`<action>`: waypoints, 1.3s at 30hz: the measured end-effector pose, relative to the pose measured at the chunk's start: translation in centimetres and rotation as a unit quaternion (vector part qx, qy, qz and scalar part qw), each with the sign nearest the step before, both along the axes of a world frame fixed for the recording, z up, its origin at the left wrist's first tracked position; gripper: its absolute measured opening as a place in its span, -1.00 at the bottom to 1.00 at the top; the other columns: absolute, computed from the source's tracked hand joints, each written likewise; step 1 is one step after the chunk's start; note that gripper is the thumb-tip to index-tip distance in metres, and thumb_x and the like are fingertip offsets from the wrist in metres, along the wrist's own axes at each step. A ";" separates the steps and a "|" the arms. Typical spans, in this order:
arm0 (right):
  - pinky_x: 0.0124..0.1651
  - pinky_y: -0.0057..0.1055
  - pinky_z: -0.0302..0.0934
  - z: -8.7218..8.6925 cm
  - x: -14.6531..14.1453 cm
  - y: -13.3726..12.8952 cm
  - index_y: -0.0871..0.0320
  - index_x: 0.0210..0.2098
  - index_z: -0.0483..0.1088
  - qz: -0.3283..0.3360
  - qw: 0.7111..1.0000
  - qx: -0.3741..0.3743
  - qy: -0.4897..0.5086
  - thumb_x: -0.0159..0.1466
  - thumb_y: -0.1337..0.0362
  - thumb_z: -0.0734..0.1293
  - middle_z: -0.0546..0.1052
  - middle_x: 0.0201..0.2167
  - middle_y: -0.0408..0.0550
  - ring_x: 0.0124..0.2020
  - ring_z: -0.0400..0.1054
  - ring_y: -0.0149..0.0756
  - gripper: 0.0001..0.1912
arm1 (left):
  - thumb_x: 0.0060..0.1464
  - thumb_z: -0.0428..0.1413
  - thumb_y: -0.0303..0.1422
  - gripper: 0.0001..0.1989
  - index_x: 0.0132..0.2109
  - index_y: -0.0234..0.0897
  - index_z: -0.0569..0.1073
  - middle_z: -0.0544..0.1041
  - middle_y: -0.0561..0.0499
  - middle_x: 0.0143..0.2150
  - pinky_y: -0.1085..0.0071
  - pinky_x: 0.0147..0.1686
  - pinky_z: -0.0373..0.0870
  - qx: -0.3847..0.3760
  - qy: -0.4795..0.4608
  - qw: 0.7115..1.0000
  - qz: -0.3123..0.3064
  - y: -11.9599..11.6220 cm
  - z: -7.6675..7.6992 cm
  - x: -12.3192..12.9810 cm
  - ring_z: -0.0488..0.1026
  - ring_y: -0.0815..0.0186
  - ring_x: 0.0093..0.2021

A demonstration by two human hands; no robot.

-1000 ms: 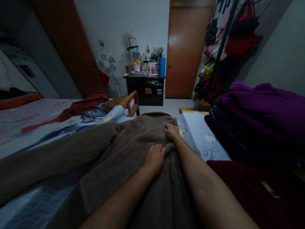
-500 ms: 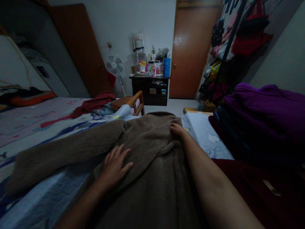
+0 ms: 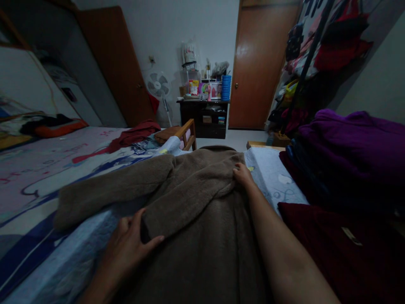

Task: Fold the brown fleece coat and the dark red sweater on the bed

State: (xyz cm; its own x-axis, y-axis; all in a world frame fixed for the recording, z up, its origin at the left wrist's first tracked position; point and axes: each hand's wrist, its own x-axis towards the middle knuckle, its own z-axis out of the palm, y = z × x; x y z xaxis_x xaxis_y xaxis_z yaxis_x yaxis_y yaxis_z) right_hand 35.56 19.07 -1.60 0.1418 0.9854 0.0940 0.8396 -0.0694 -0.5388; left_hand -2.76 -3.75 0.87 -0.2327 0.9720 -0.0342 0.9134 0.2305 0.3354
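Observation:
A brown fleecy coat lies spread on the bed, its collar at the far end. One sleeve stretches out to the left, while the other sleeve is folded across the body. My left hand is at the folded sleeve's cuff, thumb and forefinger spread apart on either side of the cuff's end. Up at the right shoulder, my right hand has its fingers closed on the cloth. Part of its grip is hidden by the hand itself.
On the right lie a stack of folded clothes with a purple garment on top and a dark red garment. A rumpled red cloth is on the left bed. Beyond stand a fan, a dark cabinet and a wooden door.
My left hand has moved down and left from the coat's surface to the folded sleeve's cuff. The outstretched left sleeve's end has drawn inward. My right hand stays at the shoulder; the view shifted slightly.

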 end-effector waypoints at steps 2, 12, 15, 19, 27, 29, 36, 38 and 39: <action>0.13 -0.41 0.14 0.4 0.2 -1.2 0.26 0.12 0.34 -0.028 1.000 -0.002 0.002 0.26 0.35 0.19 0.45 0.09 0.12 0.13 0.31 -0.21 -0.56 | -0.15 0.16 0.08 0.02 0.36 -0.34 0.04 0.34 -0.31 0.20 0.06 0.10 0.31 -0.002 -0.052 0.998 -0.045 -0.9 0.1 0.0 0.37 -0.10 0.14; 0.24 -0.04 0.00 -0.6 -3.8 -9.5 0.34 0.33 -0.03 -0.123 0.988 -0.080 -0.034 0.11 0.19 0.33 0.24 0.24 0.31 0.26 0.11 0.08 -0.13 | 0.10 0.05 -0.22 -0.43 0.26 -0.18 0.29 0.37 -0.11 0.24 0.12 0.24 0.17 0.133 -0.236 0.955 -0.119 0.3 -0.5 2.8 0.29 0.05 0.25; 0.33 -0.07 -0.20 -1.8 -4.7 -10.8 0.43 0.34 -0.09 -0.121 0.989 -0.051 -0.071 0.12 0.26 0.32 0.14 0.31 0.31 0.33 -0.03 0.03 -0.11 | 0.10 0.04 -0.27 -0.59 0.10 -0.22 0.44 0.46 -0.07 0.13 0.18 0.25 0.15 0.218 -0.324 0.917 -0.081 2.2 0.0 2.7 0.34 0.10 0.19; 0.34 -0.20 -0.25 -3.4 -4.7 -11.4 0.45 0.34 -0.07 -0.116 0.989 0.002 -0.093 0.19 0.40 0.20 0.13 0.32 0.29 0.35 -0.07 -0.06 -0.24 | 0.03 0.07 -0.35 -0.64 0.00 -0.21 0.48 0.50 -0.02 0.07 0.22 0.26 0.11 0.331 -0.428 0.840 0.038 4.9 1.2 2.6 0.36 0.16 0.16; 0.30 -0.15 -0.19 -3.9 -4.0 -11.1 0.20 0.29 0.16 -0.082 0.990 -0.001 -0.114 0.32 0.47 -0.02 0.19 0.32 0.10 0.35 -0.06 -0.16 -0.43 | -0.11 0.24 -0.37 -0.41 0.13 -0.25 0.39 0.52 -0.13 -0.02 0.15 0.07 0.36 0.073 -0.486 0.862 0.124 4.7 -0.1 1.4 0.48 0.08 0.00; 0.30 -0.11 -0.20 -3.9 -3.9 -11.1 0.11 0.28 0.18 -0.074 0.990 -0.009 -0.120 0.34 0.45 -0.05 0.17 0.34 0.05 0.36 -0.07 -0.16 -0.43 | -0.14 0.30 -0.36 -0.30 0.19 -0.22 0.32 0.51 -0.14 -0.03 0.14 0.04 0.39 0.040 -0.471 0.874 0.109 4.0 -0.6 0.8 0.50 0.09 -0.05; 0.29 -0.09 -0.20 -3.7 -4.0 -11.2 -0.01 0.30 0.18 -0.075 0.987 -0.026 -0.140 0.37 0.42 -0.03 0.15 0.35 0.00 0.36 -0.06 -0.17 -0.44 | -0.18 0.26 -0.62 -0.22 0.22 -0.16 0.27 0.56 -0.05 -0.12 0.26 0.02 0.42 0.134 -0.548 0.805 0.185 3.0 0.6 1.3 0.55 0.20 -0.12; 0.29 -0.09 -0.20 -3.6 -4.0 -11.3 -0.01 0.30 0.17 -0.074 0.986 -0.022 -0.147 0.37 0.43 -0.03 0.15 0.35 0.01 0.36 -0.06 -0.16 -0.43 | -0.06 0.19 -0.57 -0.45 0.13 -0.28 0.37 0.59 -0.07 -0.21 0.27 -0.04 0.47 0.113 -0.645 0.726 0.212 2.9 1.4 2.0 0.58 0.21 -0.19; 0.29 -0.09 -0.19 -3.6 -4.0 -11.4 0.00 0.30 0.17 -0.072 0.986 -0.019 -0.149 0.37 0.42 -0.03 0.15 0.35 0.01 0.36 -0.06 -0.16 -0.43 | 0.02 0.15 -0.52 -0.58 0.07 -0.35 0.41 0.60 -0.10 -0.24 0.25 -0.07 0.50 0.085 -0.692 0.683 0.219 3.0 1.8 2.2 0.59 0.18 -0.21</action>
